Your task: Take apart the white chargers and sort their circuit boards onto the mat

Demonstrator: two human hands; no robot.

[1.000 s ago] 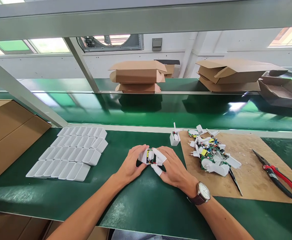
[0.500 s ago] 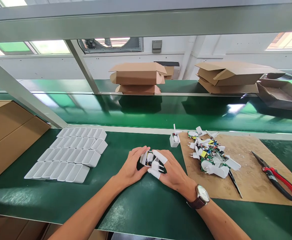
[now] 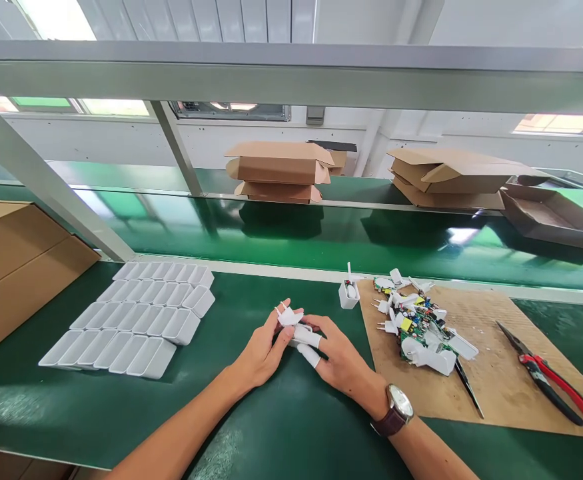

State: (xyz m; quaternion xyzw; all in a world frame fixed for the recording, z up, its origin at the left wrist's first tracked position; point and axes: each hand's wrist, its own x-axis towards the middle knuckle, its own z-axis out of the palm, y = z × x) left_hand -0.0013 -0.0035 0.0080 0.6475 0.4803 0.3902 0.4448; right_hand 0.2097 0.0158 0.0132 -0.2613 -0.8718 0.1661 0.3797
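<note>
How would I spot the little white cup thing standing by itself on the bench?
Find the brown cardboard mat on the green bench, right of the hands. Just off the mat's far-left corner stands a small white open-topped housing, upright and alone, a thin white piece poking from its top, unlike the jumbled parts pile on the mat.

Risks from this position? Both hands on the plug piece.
1. The white plug piece is pinched only at the fingertips of the left hand and right hand; it might slip onto the green bench.
2. The parts pile sits loose on the cardboard mat; a reach could scatter it.
3. Red-handled pliers lie open-tipped beside that pile.
</note>
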